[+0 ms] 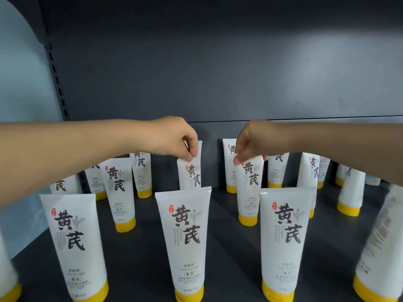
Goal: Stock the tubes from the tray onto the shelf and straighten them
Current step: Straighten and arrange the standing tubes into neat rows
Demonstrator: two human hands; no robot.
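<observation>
1. The left hand (174, 140) pinches the top edge of an upright white tube (192, 175) at mid-frame on the dark shelf (224, 214).
2. The right hand (250, 142) pinches the top of a second tube (249, 192) just right of centre, which stands yellow cap down.
3. Three front tubes (185, 236) stand across the foreground.

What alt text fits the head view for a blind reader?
The left hand pinches the top of the centre tube and the right hand the tube beside it, both upright, white, yellow-capped, on a dark shelf. Similar tubes stand around them.
</observation>
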